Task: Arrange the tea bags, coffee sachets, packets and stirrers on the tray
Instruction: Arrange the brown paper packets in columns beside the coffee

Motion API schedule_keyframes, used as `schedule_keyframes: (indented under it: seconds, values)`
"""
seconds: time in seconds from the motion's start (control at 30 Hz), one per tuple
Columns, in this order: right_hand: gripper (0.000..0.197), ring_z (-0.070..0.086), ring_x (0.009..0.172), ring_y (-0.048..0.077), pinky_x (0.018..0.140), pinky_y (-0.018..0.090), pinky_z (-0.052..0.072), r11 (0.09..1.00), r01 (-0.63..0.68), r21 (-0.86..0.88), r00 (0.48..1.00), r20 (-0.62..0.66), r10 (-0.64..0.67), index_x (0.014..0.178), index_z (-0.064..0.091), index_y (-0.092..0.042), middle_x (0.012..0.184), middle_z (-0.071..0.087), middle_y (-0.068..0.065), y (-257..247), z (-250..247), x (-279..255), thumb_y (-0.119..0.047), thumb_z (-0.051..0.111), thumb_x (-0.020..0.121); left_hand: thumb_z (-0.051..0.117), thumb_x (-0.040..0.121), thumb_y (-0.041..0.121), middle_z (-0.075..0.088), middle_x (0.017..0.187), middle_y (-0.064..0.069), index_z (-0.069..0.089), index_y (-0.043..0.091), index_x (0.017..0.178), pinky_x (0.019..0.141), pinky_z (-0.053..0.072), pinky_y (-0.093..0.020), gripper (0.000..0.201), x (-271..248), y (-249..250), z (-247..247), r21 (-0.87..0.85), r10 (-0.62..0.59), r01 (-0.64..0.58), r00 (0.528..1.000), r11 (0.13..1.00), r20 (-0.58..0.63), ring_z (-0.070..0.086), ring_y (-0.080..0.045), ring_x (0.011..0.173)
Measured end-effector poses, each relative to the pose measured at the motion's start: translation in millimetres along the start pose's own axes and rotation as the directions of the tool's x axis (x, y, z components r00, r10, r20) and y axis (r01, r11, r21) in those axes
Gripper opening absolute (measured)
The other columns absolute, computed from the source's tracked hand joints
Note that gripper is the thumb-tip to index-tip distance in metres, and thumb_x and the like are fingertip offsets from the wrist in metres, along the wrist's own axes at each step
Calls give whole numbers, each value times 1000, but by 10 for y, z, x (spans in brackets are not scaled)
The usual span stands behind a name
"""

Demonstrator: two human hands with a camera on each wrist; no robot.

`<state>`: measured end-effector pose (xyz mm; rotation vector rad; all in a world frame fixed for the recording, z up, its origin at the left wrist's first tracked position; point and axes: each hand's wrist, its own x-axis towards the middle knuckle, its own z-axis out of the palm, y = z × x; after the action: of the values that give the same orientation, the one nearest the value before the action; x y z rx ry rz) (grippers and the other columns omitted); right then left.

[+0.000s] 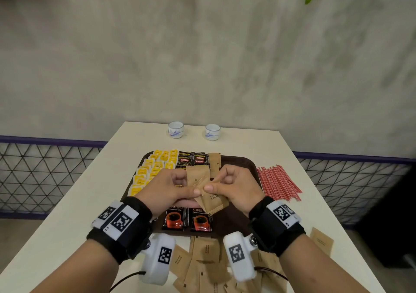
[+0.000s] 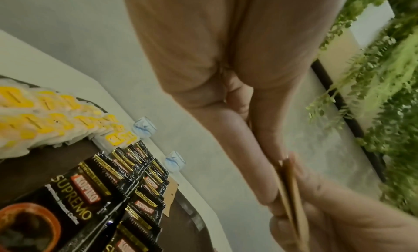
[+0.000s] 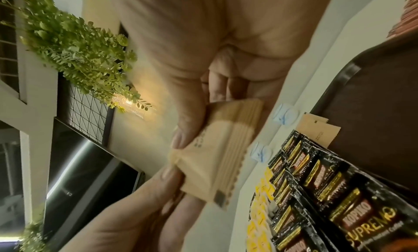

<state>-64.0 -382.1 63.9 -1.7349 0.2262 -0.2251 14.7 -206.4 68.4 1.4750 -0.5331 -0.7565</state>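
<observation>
A dark brown tray holds rows of yellow tea bags, black coffee sachets and a few brown sugar packets at its far edge. Above the tray's middle, my left hand and right hand both pinch a small stack of brown sugar packets, thumbs on top. The right wrist view shows the stack fanned between both thumbs. In the left wrist view it appears edge-on. Red stirrers lie on the table right of the tray.
Several loose sugar packets lie at the table's near edge under my wrists, and one more packet lies at the right. Two white cups stand at the far edge. A wall rises behind the table.
</observation>
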Motion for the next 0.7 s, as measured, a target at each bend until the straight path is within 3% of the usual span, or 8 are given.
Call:
schedule_keyframes:
  seconds: [0.07,0.13,0.27,0.37,0.47,0.57,0.7]
  values:
    - [24,65,72,31,73,48,54,1000,6,20,999,-50,-5,74,59,-8,83,68,32,7,27,3,-5,83,70,61,87,3,70,107,-20,64,6,116,78,60,-35,29,-21,15,13,-83,-17,16,1000,996,-2,69,-32,97]
    - [25,67,73,29,75,48,55,999,14,49,993,-120,-8,78,60,-4,83,70,28,19,83,-12,-4,83,70,57,90,3,71,103,-20,63,3,114,76,60,-34,25,-29,9,26,-142,-14,8,999,990,-40,70,-32,95]
    - [23,70,72,20,72,40,57,993,38,111,965,-261,-8,80,61,-2,79,73,18,62,201,-48,-4,82,71,57,90,2,73,100,-17,64,4,109,79,59,-35,20,-56,-38,52,-182,5,-20,996,983,-84,71,-30,93]
    - [23,69,68,17,65,29,56,989,41,144,949,-315,6,80,61,-2,78,72,17,53,274,-83,-3,82,70,55,92,3,73,99,-16,66,7,99,81,58,-37,13,-63,-48,52,-193,9,-31,993,981,-114,71,-30,93]
    - [27,66,67,22,67,36,55,994,16,105,961,-276,14,77,58,-7,76,71,20,-2,303,-113,-4,84,68,55,93,7,74,93,-16,66,6,99,71,61,-33,12,-67,-18,29,-144,9,-30,989,989,-145,72,-31,85]
    - [36,69,70,28,72,44,57,1000,3,9,980,-199,-1,85,55,-10,78,73,19,-97,278,-103,-4,85,67,53,94,8,74,91,-16,65,4,105,66,61,-32,16,-57,22,-1,-98,20,-33,991,995,-130,73,-31,81]
    - [46,74,74,23,67,35,60,993,-12,-116,995,-98,1,100,55,-18,80,76,10,-237,178,-74,-7,85,67,51,96,16,74,90,-15,65,9,106,74,60,-42,19,-46,37,17,25,73,-71,989,997,-128,73,-31,82]
